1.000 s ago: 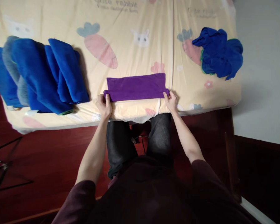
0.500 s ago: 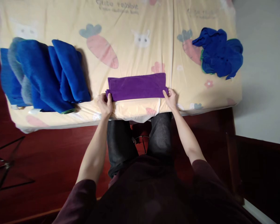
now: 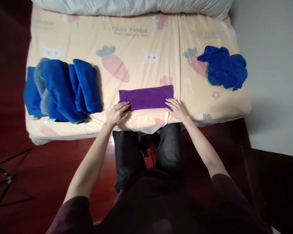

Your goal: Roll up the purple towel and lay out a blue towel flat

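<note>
A purple cloth [image 3: 146,97], folded into a narrow strip, lies flat near the front edge of the bed [image 3: 136,42]. My left hand [image 3: 118,113] rests open with its fingers spread on the strip's near left corner. At the near right corner my right hand [image 3: 177,108] lies flat and open, fingertips on the cloth. Neither hand grips anything.
A pile of folded blue cloths [image 3: 62,89] sits on the bed's left side. A crumpled blue cloth [image 3: 223,67] lies at the right. A white pillow [image 3: 136,6] runs along the far edge. Dark red floor and a black metal stand [image 3: 5,177] are to the left.
Both hands let go of the cloth's near edge, which they had pinched, and now lie flat on it. The strip looks narrower. The camera view pulled back, showing more bed.
</note>
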`<state>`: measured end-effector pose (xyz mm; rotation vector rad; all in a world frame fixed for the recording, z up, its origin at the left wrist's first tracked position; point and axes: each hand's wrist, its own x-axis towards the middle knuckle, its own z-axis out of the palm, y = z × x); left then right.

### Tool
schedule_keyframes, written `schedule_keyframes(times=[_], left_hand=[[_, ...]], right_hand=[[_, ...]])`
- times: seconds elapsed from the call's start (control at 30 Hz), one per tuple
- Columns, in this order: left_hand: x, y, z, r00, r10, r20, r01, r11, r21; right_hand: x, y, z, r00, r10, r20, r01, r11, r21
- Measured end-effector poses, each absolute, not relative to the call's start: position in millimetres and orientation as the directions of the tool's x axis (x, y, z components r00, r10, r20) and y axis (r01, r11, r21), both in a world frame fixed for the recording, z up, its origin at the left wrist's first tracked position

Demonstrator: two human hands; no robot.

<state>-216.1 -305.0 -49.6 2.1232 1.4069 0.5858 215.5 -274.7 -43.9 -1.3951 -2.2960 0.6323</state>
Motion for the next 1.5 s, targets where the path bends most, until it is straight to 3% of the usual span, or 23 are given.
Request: schedule_keyframes(times=[0.3, 0.43, 0.67, 0.93, 1.23, 1.5], left_hand=[[-220, -273, -51, 0.362, 0.932, -0.029, 0.791, -0.291, 0.538], [-220, -252, -38, 0.283, 0.957, -0.07, 0.793, -0.192, 0.578], [-241, -255, -23, 0.203, 0.972, -0.118, 0.709, -0.062, 0.703], [-237, -266, -53, -0.022, 0.997, -0.075, 0.577, 0.074, 0.814], [-225, -256, -53, -0.203, 0.976, -0.084, 0.703, 0.204, 0.682], [-214, -245, -50, -0.287, 0.946, -0.149, 0.745, 0.318, 0.587]], right_hand=[[215, -250, -34, -0.401, 0.916, 0.006, 0.787, 0.348, -0.509], [212, -230, -25, -0.365, 0.93, -0.033, 0.806, 0.298, -0.512], [223, -227, -23, -0.271, 0.96, -0.076, 0.721, 0.15, -0.677], [221, -228, -50, -0.12, 0.991, -0.051, 0.551, 0.024, -0.834], [212, -210, -62, -0.017, 0.998, -0.054, 0.564, -0.035, -0.825], [205, -192, -65, 0.038, 0.996, -0.076, 0.701, -0.081, -0.708]])
